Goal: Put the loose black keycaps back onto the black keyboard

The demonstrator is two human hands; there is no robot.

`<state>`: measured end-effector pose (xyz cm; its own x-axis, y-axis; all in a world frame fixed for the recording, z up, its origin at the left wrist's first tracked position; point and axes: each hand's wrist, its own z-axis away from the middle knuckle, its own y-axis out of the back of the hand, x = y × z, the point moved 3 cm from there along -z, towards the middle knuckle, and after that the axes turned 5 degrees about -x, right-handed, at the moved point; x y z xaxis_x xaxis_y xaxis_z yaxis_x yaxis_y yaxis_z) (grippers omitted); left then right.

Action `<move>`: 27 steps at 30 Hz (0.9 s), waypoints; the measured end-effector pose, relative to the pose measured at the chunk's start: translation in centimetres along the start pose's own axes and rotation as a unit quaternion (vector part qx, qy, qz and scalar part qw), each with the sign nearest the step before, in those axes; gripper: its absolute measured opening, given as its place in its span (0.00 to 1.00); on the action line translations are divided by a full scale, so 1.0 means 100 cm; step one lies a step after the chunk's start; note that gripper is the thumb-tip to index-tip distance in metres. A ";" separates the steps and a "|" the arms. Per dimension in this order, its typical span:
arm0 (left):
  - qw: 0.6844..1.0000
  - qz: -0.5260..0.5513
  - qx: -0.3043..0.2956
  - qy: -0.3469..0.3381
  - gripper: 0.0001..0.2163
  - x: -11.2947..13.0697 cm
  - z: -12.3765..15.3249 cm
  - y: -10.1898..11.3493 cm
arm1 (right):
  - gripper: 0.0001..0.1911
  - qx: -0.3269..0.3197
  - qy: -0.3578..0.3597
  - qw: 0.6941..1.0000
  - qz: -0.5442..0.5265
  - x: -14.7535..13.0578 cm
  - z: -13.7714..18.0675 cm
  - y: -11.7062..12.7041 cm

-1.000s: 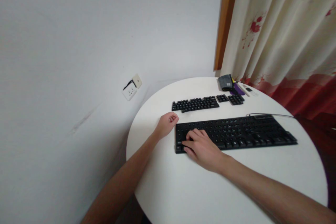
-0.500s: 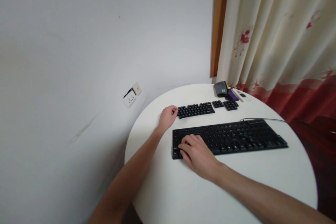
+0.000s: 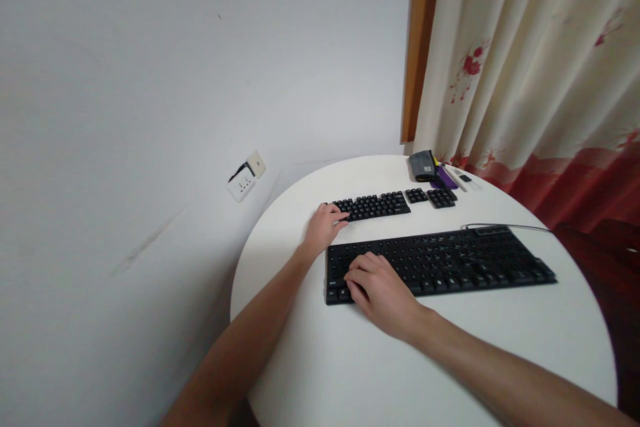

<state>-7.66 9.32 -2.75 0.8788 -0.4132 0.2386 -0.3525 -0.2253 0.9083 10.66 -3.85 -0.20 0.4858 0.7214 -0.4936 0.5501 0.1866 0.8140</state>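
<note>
A black keyboard (image 3: 465, 263) lies on the round white table (image 3: 320, 373), with larger keycaps along its near edge and small bare key posts over much of the rest. My right hand (image 3: 383, 293) rests over its left part, fingers curled and thumb drawn in; whatever lies between the fingertips is hidden. Behind the keyboard, loose black keycaps (image 3: 380, 205) are laid out in rows. At the left end of these rows is my left hand (image 3: 324, 225), index finger and thumb stretched out and slightly apart at the keycaps.
Two smaller groups of keycaps (image 3: 441, 198) sit right of the main rows. Beyond them are a grey pouch (image 3: 423, 165), a purple item (image 3: 444, 178) and a white stick-like item (image 3: 456, 179). A cable (image 3: 515, 225) runs behind the keyboard. A wall socket (image 3: 241, 185) and curtain (image 3: 500, 80) border the table.
My left hand has shifted onto the keycap rows, and its curled fingers have stretched out. My right hand stays over the keyboard's left part. The view has moved slightly.
</note>
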 end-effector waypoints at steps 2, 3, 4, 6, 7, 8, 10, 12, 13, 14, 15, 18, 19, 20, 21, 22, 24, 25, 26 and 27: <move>1.000 -0.004 -0.009 -0.007 0.11 0.001 0.000 -0.001 | 0.11 0.002 -0.001 1.000 -0.002 0.000 0.000 0.001; 1.000 -0.005 -0.012 -0.010 0.11 0.001 0.000 -0.002 | 0.11 0.003 -0.002 1.000 -0.003 0.000 -0.001 0.002; 1.000 -0.005 -0.014 -0.011 0.10 0.001 0.000 -0.002 | 0.10 0.004 -0.002 1.000 -0.003 0.001 -0.001 0.003; 1.000 -0.006 -0.016 -0.012 0.10 0.001 0.001 -0.002 | 0.10 0.009 -0.002 1.000 -0.005 0.001 -0.001 0.004; 1.000 -0.007 -0.017 -0.012 0.10 0.000 0.001 -0.001 | 0.10 0.011 -0.003 1.000 -0.006 0.002 -0.002 0.004; 1.000 -0.007 -0.018 -0.013 0.10 0.000 0.002 -0.001 | 0.10 0.012 -0.004 1.000 -0.007 0.002 -0.002 0.005; 1.000 -0.007 -0.021 -0.015 0.10 0.000 0.004 0.000 | 0.10 0.014 -0.007 1.000 -0.009 0.003 -0.002 0.005; 1.000 -0.004 -0.025 -0.017 0.09 0.000 0.006 0.001 | 0.10 0.015 -0.009 1.000 -0.012 0.005 -0.002 0.006; 0.999 -0.002 -0.027 -0.019 0.09 0.001 0.007 0.002 | 0.10 0.016 -0.009 1.000 -0.014 0.005 -0.002 0.006; 0.999 0.001 -0.030 -0.021 0.09 0.001 0.009 0.004 | 0.10 0.017 -0.009 1.000 -0.016 0.005 -0.002 0.007; 0.999 0.005 -0.031 -0.023 0.09 0.001 0.009 0.005 | 0.10 0.018 -0.008 1.000 -0.018 0.006 -0.002 0.007; 0.999 0.019 -0.030 -0.022 0.10 0.002 0.011 0.009 | 0.10 0.025 -0.008 0.999 -0.021 0.007 -0.002 0.009; 0.999 0.023 -0.026 -0.017 0.10 0.002 0.011 0.010 | 0.10 0.028 -0.009 0.999 -0.021 0.007 -0.002 0.009; 0.999 0.027 -0.023 -0.011 0.10 0.002 0.010 0.010 | 0.09 0.030 -0.010 0.999 -0.021 0.008 -0.002 0.010; 0.999 0.031 -0.021 -0.005 0.10 0.002 0.010 0.010 | 0.09 0.032 -0.010 0.999 -0.021 0.008 -0.002 0.010; 0.999 0.035 -0.021 0.000 0.10 0.001 0.010 0.010 | 0.09 0.033 -0.010 0.999 -0.021 0.008 -0.003 0.010; 0.999 0.044 -0.027 0.007 0.08 -0.001 0.010 0.009 | 0.09 0.034 -0.010 0.999 -0.020 0.009 -0.003 0.010; 0.998 0.050 -0.031 0.010 0.07 -0.001 0.010 0.008 | 0.09 0.035 -0.010 0.999 -0.020 0.009 -0.003 0.010; 0.998 0.055 -0.034 0.015 0.06 -0.002 0.011 0.007 | 0.09 0.036 -0.010 0.999 -0.020 0.009 -0.003 0.010; 0.997 0.060 -0.035 0.022 0.05 -0.003 0.011 0.007 | 0.09 0.037 -0.010 0.999 -0.020 0.009 -0.003 0.010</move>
<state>-8.52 8.35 -2.58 0.8452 -0.3937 0.3615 -0.4350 -0.1137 0.8932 11.45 -2.84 0.23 0.4754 0.7009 -0.5317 0.6182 0.1639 0.7687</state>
